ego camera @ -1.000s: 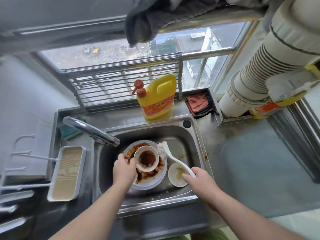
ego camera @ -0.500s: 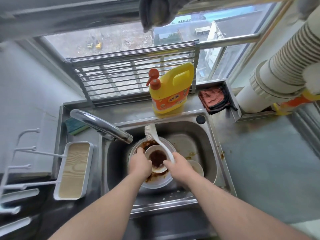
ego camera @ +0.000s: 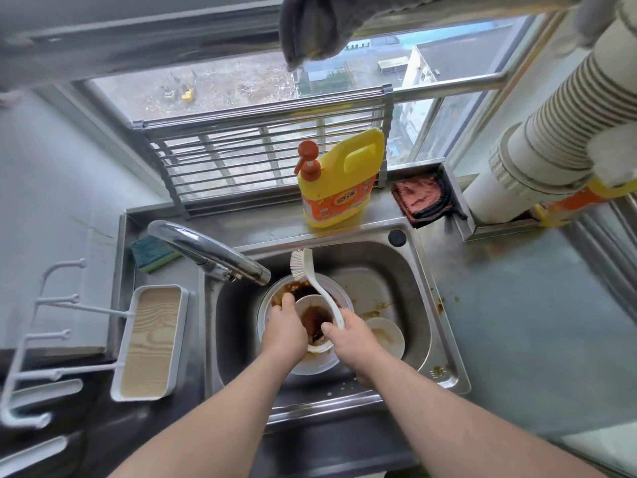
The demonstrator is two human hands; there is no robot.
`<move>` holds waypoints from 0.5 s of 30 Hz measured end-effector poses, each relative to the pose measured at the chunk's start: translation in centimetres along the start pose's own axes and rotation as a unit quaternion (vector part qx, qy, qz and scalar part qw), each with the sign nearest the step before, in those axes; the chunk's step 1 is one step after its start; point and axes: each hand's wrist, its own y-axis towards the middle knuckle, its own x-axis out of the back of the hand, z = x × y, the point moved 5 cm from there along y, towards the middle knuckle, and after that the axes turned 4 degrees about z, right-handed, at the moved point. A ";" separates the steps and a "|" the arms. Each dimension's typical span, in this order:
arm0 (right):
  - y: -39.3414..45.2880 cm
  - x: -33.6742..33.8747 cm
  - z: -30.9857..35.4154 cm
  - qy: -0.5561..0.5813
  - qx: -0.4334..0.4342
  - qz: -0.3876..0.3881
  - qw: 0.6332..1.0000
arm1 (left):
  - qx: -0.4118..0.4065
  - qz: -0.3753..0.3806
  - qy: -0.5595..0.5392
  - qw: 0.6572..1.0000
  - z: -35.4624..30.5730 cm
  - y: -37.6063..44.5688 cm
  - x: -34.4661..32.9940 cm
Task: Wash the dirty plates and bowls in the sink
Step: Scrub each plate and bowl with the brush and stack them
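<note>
In the steel sink (ego camera: 410, 284) lies a large white plate (ego camera: 275, 298) smeared with brown sauce. On it stands a small white bowl (ego camera: 312, 313) with dark sauce inside. My left hand (ego camera: 284, 331) grips the bowl's left rim. My right hand (ego camera: 348, 343) holds the handle of a white dish brush (ego camera: 312, 274), whose bristle head points up and back near the tap. A second small dirty bowl (ego camera: 386, 336) lies in the sink to the right of my right hand.
The chrome tap (ego camera: 210, 253) reaches over the sink's left side. A yellow detergent bottle (ego camera: 339, 181) stands behind the sink, a red cloth (ego camera: 420, 198) to its right, a green sponge (ego camera: 151, 253) at back left. A white rack tray (ego camera: 151, 343) sits left of the sink.
My right hand moved left with the brush, from the sink's right side to beside the small bowl; the brush head swung back toward the tap. My left hand kept its hold on the bowl.
</note>
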 end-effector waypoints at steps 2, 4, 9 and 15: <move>0.1 0.1 0.1 0.003 0.002 -0.008 1.000 | -0.002 0.014 0.018 1.000 -0.6 0.2 0.2; 0.0 0.5 0.3 -0.004 0.003 -0.014 1.000 | 0.003 0.039 0.017 0.999 -1.0 0.4 0.6; -1.3 1.7 1.7 -0.041 0.036 0.003 0.999 | 0.047 0.139 -0.154 0.977 -0.2 -0.4 2.0; -4.2 2.7 2.7 -0.065 0.085 -0.005 0.994 | 0.098 0.182 -0.470 0.858 0.6 -3.1 2.7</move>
